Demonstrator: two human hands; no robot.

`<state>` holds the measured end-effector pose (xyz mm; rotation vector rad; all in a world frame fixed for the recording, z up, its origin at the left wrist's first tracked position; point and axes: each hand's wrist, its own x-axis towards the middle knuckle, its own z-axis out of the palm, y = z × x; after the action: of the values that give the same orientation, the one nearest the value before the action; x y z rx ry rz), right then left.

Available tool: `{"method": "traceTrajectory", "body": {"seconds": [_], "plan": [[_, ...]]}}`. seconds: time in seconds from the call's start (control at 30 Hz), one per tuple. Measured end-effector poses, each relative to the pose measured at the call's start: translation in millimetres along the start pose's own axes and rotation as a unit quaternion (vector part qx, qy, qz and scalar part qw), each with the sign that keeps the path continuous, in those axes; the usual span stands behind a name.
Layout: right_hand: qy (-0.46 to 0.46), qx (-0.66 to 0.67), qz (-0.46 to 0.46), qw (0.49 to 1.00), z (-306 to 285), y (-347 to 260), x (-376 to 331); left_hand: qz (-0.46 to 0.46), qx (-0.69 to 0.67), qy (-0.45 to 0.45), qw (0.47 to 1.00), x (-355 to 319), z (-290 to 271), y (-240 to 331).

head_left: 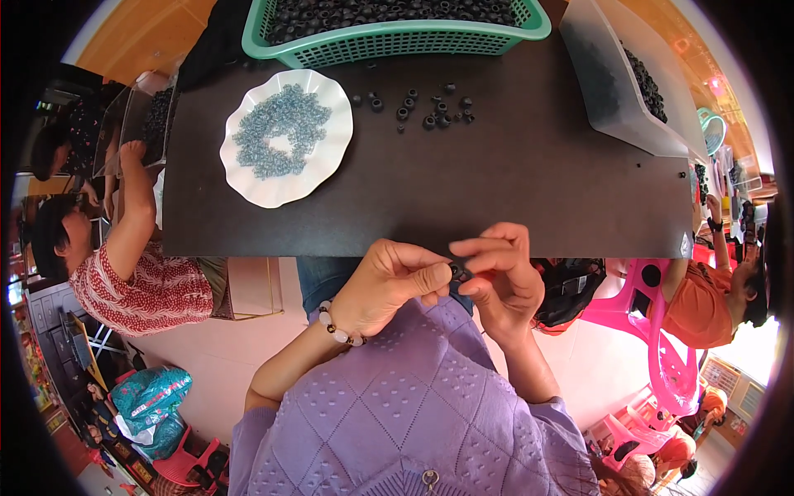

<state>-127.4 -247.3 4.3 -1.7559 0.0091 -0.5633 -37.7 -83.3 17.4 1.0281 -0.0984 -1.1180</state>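
1. A small black ring-shaped part [456, 270] is pinched between the fingertips of both hands, just off the near edge of the bench and above a lilac knitted top

2. The left hand [389, 285] is curled nearly closed, its thumb and forefinger pressed onto the part; a bracelet of pale beads [335, 324] is worn at its wrist

3. The right hand [500, 273] is also drawn in around the same part, with thumb and forefinger closed on it and the other fingers loosely bent above

4. On the dark bench [496, 174], a loose cluster of similar black rings [426, 106] is laid out near the far side, well apart from the hands

5. To the left of these, a white scalloped plate [331, 157] holding a heap of small bluish-grey pieces is seen

6. A green basket [397, 40] and a translucent tub [612, 91], both filled with black rings, are set along the far edge

7. It is judged that work is in mid-run: one part is being handled, and large stocks in basket and tub are left; which pieces are finished cannot be told
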Motion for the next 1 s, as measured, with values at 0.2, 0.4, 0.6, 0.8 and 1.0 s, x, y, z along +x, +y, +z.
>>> {"method": "traceTrajectory", "body": {"seconds": [0.2, 0.4, 0.6, 0.8, 1.0], "plan": [[-0.111, 0.146, 0.086, 0.979, -2, -3, 12, 0.027, 0.055, -0.040, 0.997, -1, -5, 8], [-0.111, 0.175, 0.098, 0.973, 0, -10, 12, 0.023, 0.042, -0.032, 0.998, -3, -1, 7], [-0.076, 0.074, 0.032, 0.994, 3, -10, 11, 0.015, 0.028, -0.022, 0.999, -6, 3, 7], [-0.081, 0.044, 0.008, 0.996, 4, -10, 11, 0.012, 0.016, -0.029, 0.999, -9, 4, 8], [-0.081, 0.026, -0.004, 0.996, 5, -9, 12, 0.000, 0.015, -0.025, 1.000, -9, 3, 8]]}}
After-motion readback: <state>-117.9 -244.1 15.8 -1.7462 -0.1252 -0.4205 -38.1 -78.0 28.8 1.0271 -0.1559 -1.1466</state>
